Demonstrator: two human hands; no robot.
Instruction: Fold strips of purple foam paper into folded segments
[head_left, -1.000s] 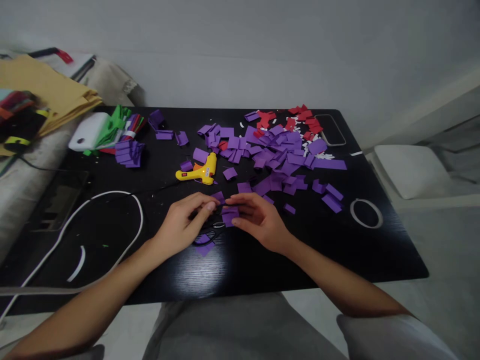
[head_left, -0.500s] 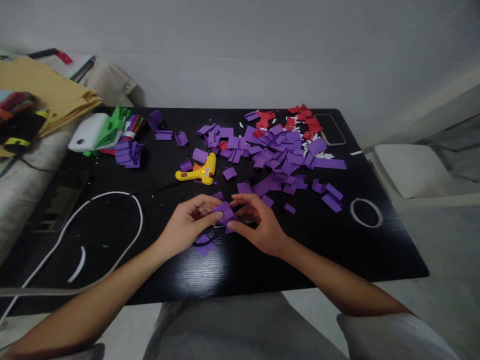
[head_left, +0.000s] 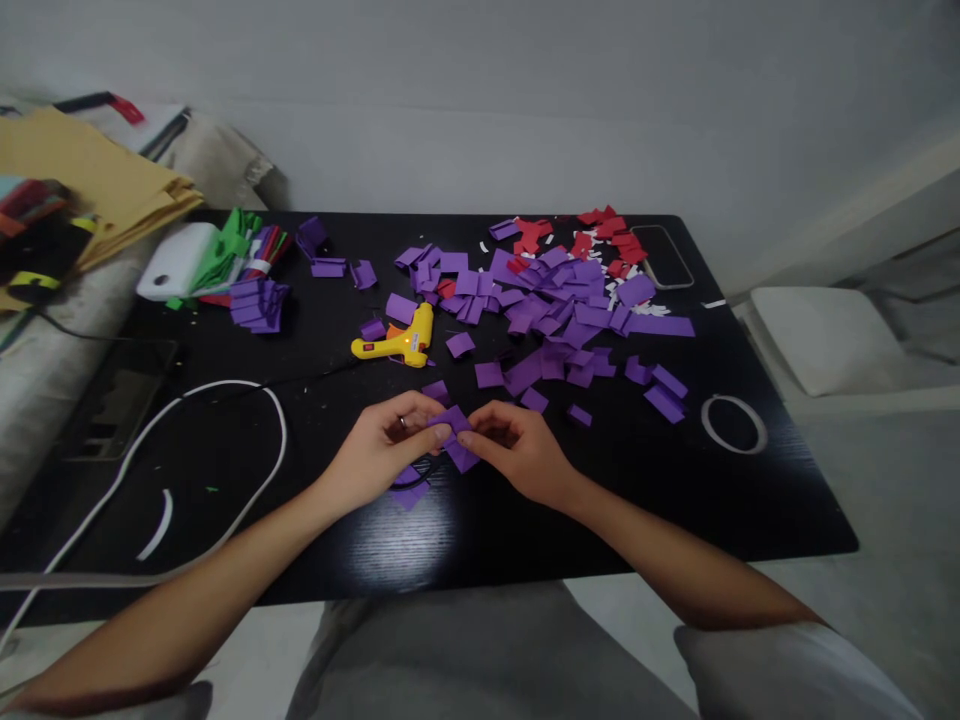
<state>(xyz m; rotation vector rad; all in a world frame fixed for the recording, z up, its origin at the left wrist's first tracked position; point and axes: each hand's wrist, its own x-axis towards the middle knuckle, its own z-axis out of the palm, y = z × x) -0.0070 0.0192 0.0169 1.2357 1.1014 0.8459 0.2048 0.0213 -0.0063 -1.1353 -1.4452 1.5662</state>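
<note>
Tightened at right within the last half second: curled in from a looser spread to a near-closed pinch, thumb to fingers, by the right hand (head_left: 534, 455) on the right edge of a purple piece (head_left: 459, 454). Kept much the same at left: clasped by the left hand (head_left: 376, 441), with thumb laid on top and fingers behind, leaving hardly any gap. Held up, then, directly between the two sets of fingertips, tilted cornerwise, and now showing more purple just below the thumbs. Suggests firmer control from both sides, suited to fine handling of so small a piece. Hard to tell, with thumbs across it, whether made of one folded sheet or two overlapped.

Left in place around the grip: just below its left side, a black loop (head_left: 417, 481), likely a scissor handle, partly hidden by the left hand, over purple scraps (head_left: 410, 497); just beyond the left fingertips, a lone purple scrap (head_left: 435, 391); farther beyond, a yellow glue gun (head_left: 409, 344). Spread beyond and right of the grip: a purple pile (head_left: 555, 290), with red pieces (head_left: 624, 247) at its far side. Well to the right: a pale ring (head_left: 760, 430).
</note>
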